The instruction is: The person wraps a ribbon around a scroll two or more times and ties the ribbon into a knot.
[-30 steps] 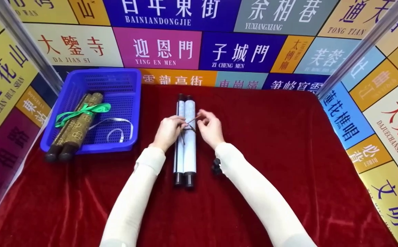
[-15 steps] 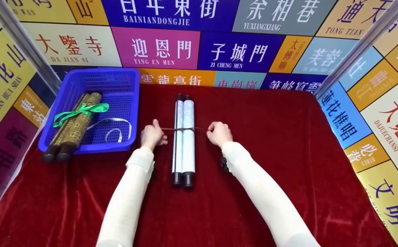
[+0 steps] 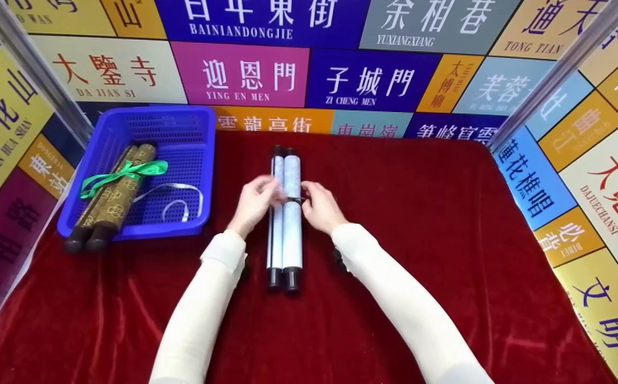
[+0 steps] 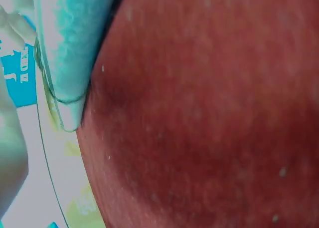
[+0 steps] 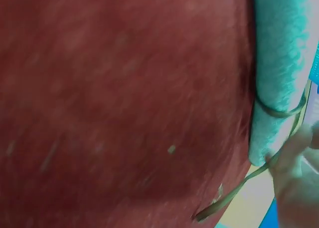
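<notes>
A pale blue scroll (image 3: 293, 240), rolled into two parallel rods with black ends, lies upright in the head view. A thin dark cord (image 3: 294, 199) runs round its middle. At the scroll's left side is my left hand (image 3: 255, 198), fingers bent and blurred, gripping the cord near the knot. From the right, my right hand (image 3: 323, 207) pinches the cord with its fingertips beside the rod. The right wrist view shows the cord (image 5: 239, 185) passing by those fingers, its loose end hanging. Part of the cord is hidden behind the left fingers.
A blue plastic basket (image 3: 206, 160) stands at the back left. In it lean a brown patterned scroll (image 3: 110, 205) tied with a green ribbon (image 3: 151, 169), and a white ribbon (image 3: 200, 200). Red velvet cloth (image 3: 404, 213) covers the table; printed panels and clear posts surround it.
Both hands first worked close together at the cord, then drew its ends apart to left and right, pulling it tight. Now they are back together at the knot. The scroll has stayed in place.
</notes>
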Available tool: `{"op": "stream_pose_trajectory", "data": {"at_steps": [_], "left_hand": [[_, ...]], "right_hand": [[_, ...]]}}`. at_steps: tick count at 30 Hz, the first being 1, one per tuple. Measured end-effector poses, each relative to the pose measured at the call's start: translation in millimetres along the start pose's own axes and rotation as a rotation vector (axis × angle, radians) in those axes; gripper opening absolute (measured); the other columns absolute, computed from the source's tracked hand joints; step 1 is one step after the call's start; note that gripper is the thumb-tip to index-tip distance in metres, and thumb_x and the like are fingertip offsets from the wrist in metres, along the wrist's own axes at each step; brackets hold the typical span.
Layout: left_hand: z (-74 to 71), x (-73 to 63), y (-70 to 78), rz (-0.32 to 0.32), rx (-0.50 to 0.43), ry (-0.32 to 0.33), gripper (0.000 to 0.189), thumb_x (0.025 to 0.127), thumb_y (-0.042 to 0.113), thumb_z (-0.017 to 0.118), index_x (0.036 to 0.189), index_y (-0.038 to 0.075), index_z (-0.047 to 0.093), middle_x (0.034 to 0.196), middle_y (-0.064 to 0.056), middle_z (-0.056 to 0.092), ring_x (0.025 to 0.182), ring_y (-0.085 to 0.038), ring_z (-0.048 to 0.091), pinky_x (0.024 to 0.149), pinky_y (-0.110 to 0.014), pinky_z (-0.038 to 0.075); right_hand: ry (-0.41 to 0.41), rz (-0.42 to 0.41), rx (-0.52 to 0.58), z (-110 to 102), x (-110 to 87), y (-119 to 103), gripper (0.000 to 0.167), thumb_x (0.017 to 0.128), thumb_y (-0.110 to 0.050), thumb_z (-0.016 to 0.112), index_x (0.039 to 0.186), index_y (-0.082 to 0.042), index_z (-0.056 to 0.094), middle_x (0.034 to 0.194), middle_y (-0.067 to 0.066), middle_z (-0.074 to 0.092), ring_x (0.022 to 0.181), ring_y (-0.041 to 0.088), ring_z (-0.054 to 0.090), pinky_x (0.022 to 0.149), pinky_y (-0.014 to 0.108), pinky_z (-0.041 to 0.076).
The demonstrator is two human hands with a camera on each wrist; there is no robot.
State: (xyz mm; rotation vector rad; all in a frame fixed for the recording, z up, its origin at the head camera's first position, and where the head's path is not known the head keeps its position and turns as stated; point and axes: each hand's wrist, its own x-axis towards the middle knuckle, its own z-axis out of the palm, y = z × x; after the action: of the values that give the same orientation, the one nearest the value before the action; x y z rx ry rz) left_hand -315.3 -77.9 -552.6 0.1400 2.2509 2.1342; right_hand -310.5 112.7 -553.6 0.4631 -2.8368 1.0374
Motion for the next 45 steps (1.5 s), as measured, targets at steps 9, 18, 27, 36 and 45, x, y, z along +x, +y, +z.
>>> {"op": "stream_pose_trajectory", "data": {"at_steps": [9, 18, 27, 36, 45], "left_hand": [[-0.3, -3.6, -15.8, 0.218, 0.631, 0.006, 0.044, 0.092, 0.008, 0.068, 0.132, -0.004, 0.057, 0.135, -0.024, 0.056, 0.125, -0.038, 0.056, 0.111, -0.045, 0.043], [-6.7, -6.3, -6.7, 0.074, 0.835, -0.004, 0.014, 0.096, 0.015, 0.065, 0.102, 0.003, 0.068, 0.105, -0.018, 0.071, 0.099, -0.037, 0.068, 0.085, -0.048, 0.055], [-7.3, -4.9, -1.9, 0.197, 1.104, -0.039, 0.011, 0.097, 0.016, 0.061, 0.094, 0.006, 0.064, 0.097, -0.013, 0.068, 0.089, -0.044, 0.069, 0.073, -0.056, 0.057], [-8.1, -4.3, -2.9, 0.165, 1.145, -0.055, 0.017, 0.100, 0.017, 0.054, 0.102, 0.002, 0.061, 0.105, -0.017, 0.069, 0.090, -0.047, 0.068, 0.075, -0.057, 0.056], [-12.5, 2.8, 2.1, -0.051, 0.777, -0.170, 0.036, 0.106, 0.024, 0.038, 0.100, -0.001, 0.063, 0.114, -0.024, 0.066, 0.112, -0.039, 0.062, 0.098, -0.051, 0.048]], "right_hand": [[-0.041, 0.100, -0.002, 7.1, -0.8, -3.1, 0.026, 0.097, -0.009, 0.059, 0.120, 0.003, 0.066, 0.111, 0.018, 0.075, 0.106, 0.029, 0.071, 0.095, 0.039, 0.055], [-0.046, 0.213, -0.036, 3.7, -0.8, -6.2, 0.015, 0.098, -0.012, 0.060, 0.100, -0.004, 0.073, 0.099, 0.012, 0.075, 0.093, 0.028, 0.069, 0.088, 0.039, 0.055], [-0.038, 0.200, -0.024, -1.2, 0.3, -4.3, 0.013, 0.097, -0.010, 0.060, 0.094, -0.003, 0.071, 0.095, 0.014, 0.074, 0.091, 0.029, 0.067, 0.086, 0.039, 0.054], [-0.054, 0.225, 0.001, -1.3, -1.1, 2.4, 0.012, 0.096, -0.007, 0.058, 0.094, -0.003, 0.069, 0.096, 0.015, 0.073, 0.094, 0.031, 0.066, 0.090, 0.040, 0.053], [-0.121, 0.526, 0.618, -1.2, 5.3, 5.2, 0.014, 0.098, -0.007, 0.049, 0.098, 0.001, 0.061, 0.080, 0.003, 0.058, 0.068, 0.011, 0.052, 0.060, 0.020, 0.043]]}}
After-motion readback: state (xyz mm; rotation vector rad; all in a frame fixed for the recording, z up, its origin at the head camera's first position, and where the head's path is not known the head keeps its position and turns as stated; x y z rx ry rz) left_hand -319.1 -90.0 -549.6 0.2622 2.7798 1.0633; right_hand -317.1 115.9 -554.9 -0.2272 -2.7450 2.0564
